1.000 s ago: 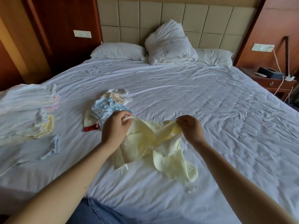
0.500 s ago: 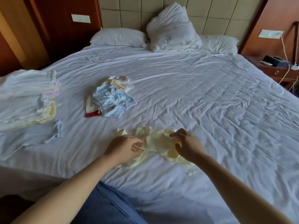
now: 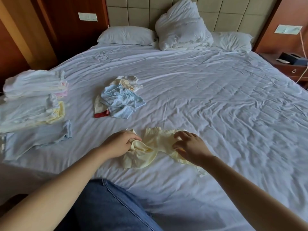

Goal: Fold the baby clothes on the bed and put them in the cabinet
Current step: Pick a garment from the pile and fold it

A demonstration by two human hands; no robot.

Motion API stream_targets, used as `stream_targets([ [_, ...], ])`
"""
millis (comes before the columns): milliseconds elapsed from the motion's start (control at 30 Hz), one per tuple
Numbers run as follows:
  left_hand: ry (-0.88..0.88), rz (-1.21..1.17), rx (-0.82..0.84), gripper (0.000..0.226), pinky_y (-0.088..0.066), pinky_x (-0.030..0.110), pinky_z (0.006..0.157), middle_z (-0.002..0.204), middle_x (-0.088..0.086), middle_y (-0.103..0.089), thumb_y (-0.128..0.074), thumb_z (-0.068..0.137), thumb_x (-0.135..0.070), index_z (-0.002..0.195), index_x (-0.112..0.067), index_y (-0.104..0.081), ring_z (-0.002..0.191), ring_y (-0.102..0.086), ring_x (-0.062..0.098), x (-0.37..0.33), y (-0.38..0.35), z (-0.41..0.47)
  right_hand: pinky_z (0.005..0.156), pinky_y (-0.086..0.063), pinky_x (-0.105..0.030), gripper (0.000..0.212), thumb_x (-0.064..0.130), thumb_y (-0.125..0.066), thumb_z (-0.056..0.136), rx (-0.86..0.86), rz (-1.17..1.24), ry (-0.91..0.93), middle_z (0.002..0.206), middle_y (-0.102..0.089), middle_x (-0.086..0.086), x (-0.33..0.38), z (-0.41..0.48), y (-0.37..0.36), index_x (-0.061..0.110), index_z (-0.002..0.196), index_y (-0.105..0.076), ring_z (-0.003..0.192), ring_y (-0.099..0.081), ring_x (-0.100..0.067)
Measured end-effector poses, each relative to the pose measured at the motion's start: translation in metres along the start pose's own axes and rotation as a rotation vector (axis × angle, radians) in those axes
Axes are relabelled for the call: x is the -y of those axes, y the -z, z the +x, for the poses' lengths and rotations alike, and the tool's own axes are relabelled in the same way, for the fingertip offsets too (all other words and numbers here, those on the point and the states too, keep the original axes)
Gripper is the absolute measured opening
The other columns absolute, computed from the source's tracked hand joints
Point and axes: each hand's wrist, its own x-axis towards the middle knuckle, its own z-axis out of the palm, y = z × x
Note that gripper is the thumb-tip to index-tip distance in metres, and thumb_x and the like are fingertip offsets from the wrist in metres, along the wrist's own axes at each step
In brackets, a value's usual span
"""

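Observation:
A pale yellow baby garment (image 3: pixel 155 147) lies crumpled on the white bed sheet (image 3: pixel 216 105) near the front edge. My left hand (image 3: pixel 119 144) grips its left part, fingers curled into the cloth. My right hand (image 3: pixel 190 147) hovers over its right part with fingers spread, fingertips touching the fabric. Farther back lies an unfolded heap of baby clothes (image 3: pixel 119 97), light blue, cream and red. Folded baby clothes (image 3: pixel 33 100) sit in stacks at the left edge of the bed, with a flat light blue piece (image 3: pixel 36 137) in front of them.
Two pillows (image 3: pixel 126 35) and a bundled white duvet (image 3: pixel 181 29) lie at the headboard. A wooden nightstand (image 3: pixel 291 65) with a dark box stands at the right. My knee in blue jeans (image 3: pixel 108 205) is at the bed's front edge.
The yellow garment, held up in both hands a second ago, now lies on the sheet. My right hand has let go and spread its fingers; my left still grips the cloth.

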Motion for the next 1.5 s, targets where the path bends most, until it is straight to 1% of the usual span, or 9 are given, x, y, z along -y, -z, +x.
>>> stream_targets([
  [133,-0.002,0.039,0.1,0.04,-0.05,0.036,0.089,0.108,-0.017,-0.065,-0.054,0.082,-0.015,0.104,-0.045,-0.067,0.1,-0.058,0.004,0.008,0.005,0.001,0.083,-0.048,-0.033,0.01,0.029,-0.074,0.082,-0.012,0.041,-0.099,0.115,-0.064,0.007,0.003,0.004,0.005,0.029,0.091,-0.076,0.104,-0.062,-0.017],
  [300,0.018,0.011,0.108,0.012,-0.052,0.041,0.082,0.093,-0.012,-0.067,-0.06,0.089,-0.027,0.093,-0.035,-0.067,0.086,-0.063,0.009,0.008,0.009,0.004,0.077,-0.044,-0.025,0.013,0.033,-0.067,0.087,-0.001,0.127,-0.243,0.115,-0.062,0.012,0.006,0.007,0.01,0.029,0.097,-0.076,0.105,-0.059,-0.01],
  [533,-0.068,-0.287,-0.131,0.018,-0.039,0.034,0.069,0.071,-0.012,-0.049,-0.051,0.093,-0.029,0.076,-0.023,-0.048,0.067,-0.046,0.008,-0.029,0.043,0.017,0.076,-0.044,-0.028,0.017,0.031,-0.064,0.092,-0.109,0.458,-0.475,0.093,-0.06,0.01,0.004,0.031,0.05,0.017,0.097,-0.073,0.086,-0.056,-0.007],
  [667,-0.217,-0.386,-0.262,0.019,-0.031,0.021,0.061,0.061,-0.019,-0.045,-0.05,0.089,-0.019,0.071,-0.025,-0.045,0.06,-0.039,0.0,-0.071,0.094,0.022,0.06,-0.037,-0.025,0.016,0.015,-0.059,0.095,-0.263,0.689,-0.504,0.066,-0.055,0.008,-0.004,0.049,0.099,0.013,0.08,-0.063,0.06,-0.05,-0.003],
  [833,-0.339,-0.344,-0.51,0.012,-0.036,0.024,0.064,0.067,-0.016,-0.049,-0.049,0.09,-0.034,0.078,-0.031,-0.049,0.064,-0.043,0.005,-0.113,0.155,0.018,0.062,-0.041,-0.03,0.019,0.012,-0.053,0.095,-0.499,0.892,-0.521,0.074,-0.059,-0.007,-0.007,0.06,0.159,0.001,0.086,-0.067,0.068,-0.051,-0.015],
  [1000,-0.271,0.43,-0.425,0.011,-0.044,0.036,0.067,0.086,-0.008,-0.061,-0.05,0.097,-0.031,0.086,-0.032,-0.051,0.081,-0.057,0.019,-0.136,0.193,0.004,0.059,-0.042,-0.026,0.018,0.01,-0.054,0.089,-0.536,0.649,-0.47,0.068,-0.06,-0.004,0.002,0.062,0.203,0.004,0.078,-0.067,0.061,-0.05,-0.009],
  [1133,-0.196,0.665,-0.529,0.011,-0.027,0.032,0.055,0.086,-0.001,-0.058,-0.047,0.098,-0.027,0.087,-0.026,-0.047,0.08,-0.053,0.022,-0.152,0.207,-0.008,0.071,-0.043,-0.035,0.012,0.013,-0.048,0.089,-0.549,0.471,-0.5,0.078,-0.059,-0.002,0.005,0.061,0.221,0.013,0.079,-0.056,0.077,-0.056,-0.022],
  [1400,-0.054,-0.011,-0.56,0.011,-0.029,0.027,0.051,0.084,0.006,-0.054,-0.039,0.101,-0.019,0.098,-0.013,-0.048,0.063,-0.044,0.01,-0.174,0.204,-0.026,0.071,-0.048,-0.037,0.011,0.02,-0.051,0.085,-0.529,0.407,-0.478,0.078,-0.063,0.005,0.033,0.05,0.256,0.017,0.079,-0.06,0.079,-0.059,-0.02],
  [1500,-0.007,-0.085,-0.613,0.021,-0.027,0.031,0.055,0.101,0.024,-0.058,-0.033,0.102,-0.018,0.104,-0.002,-0.048,0.081,-0.058,0.028,-0.176,0.202,-0.031,0.069,-0.05,-0.037,0.012,0.025,-0.061,0.081,-0.594,0.461,-0.453,0.072,-0.063,0.008,0.039,0.041,0.265,0.021,0.07,-0.06,0.072,-0.06,-0.015],
])
